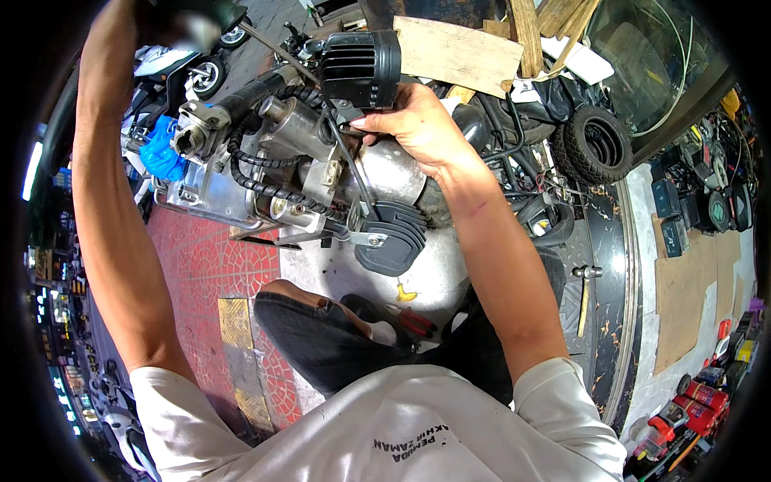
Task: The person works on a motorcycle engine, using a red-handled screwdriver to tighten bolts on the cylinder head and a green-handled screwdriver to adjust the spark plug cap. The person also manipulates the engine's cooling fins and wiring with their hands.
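At the upper left, my raised left arm runs to the frame's edge, so little of my left hand (122, 14) shows. Its fingers are lost in shadow behind a dark rounded piece (213, 11) with a thin metal rod. That rod slants down to a black finned housing (361, 68), possibly a lamp. Just below the housing, my right hand (414, 124) is closed by a bracket, thumb pointing left; what it grips is hidden. Under both arms sits a partly stripped vehicle front with a bare metal tube (297, 124) and spiral-wrapped cables (269, 189). A second finned housing (391, 238) hangs lower.
Blue plastic (163, 151) is bunched on the left. Wooden boards (458, 55) and small tyres (596, 145) lie at the back right. A hammer (586, 293) rests right of my knee; red-handled pliers (418, 324) lie between my legs. Parked scooters (173, 76) stand behind.
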`<state>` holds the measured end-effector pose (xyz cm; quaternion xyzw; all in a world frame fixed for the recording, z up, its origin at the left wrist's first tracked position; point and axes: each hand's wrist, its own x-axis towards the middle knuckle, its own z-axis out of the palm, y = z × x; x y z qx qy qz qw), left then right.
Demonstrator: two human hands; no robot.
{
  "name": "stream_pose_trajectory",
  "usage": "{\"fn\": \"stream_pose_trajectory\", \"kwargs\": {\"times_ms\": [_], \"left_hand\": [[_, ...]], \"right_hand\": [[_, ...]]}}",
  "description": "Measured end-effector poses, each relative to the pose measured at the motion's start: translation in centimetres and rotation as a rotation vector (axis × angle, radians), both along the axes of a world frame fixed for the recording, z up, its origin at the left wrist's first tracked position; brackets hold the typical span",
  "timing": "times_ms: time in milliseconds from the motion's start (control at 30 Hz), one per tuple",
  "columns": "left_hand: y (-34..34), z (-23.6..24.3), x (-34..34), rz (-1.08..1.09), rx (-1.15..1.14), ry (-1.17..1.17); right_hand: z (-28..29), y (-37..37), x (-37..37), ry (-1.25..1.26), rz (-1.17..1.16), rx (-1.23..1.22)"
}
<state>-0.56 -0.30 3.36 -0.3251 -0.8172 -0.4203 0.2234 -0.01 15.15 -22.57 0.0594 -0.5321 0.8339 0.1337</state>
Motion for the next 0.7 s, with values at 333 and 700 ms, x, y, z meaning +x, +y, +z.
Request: {"fn": "stream_pose_trajectory", "kwargs": {"times_ms": [333,700], "left_hand": [[-2.6,-1.8,-3.0,-0.077,-0.001,0.238],[-5.3,-2.3,-8.4,-0.041,0.018,0.149]], "right_hand": [[-0.3,0.2,-0.1,-0.016,0.028,-0.007],[-0.3,0.7,-0.1,-0.014,0.084,-0.046]]}}
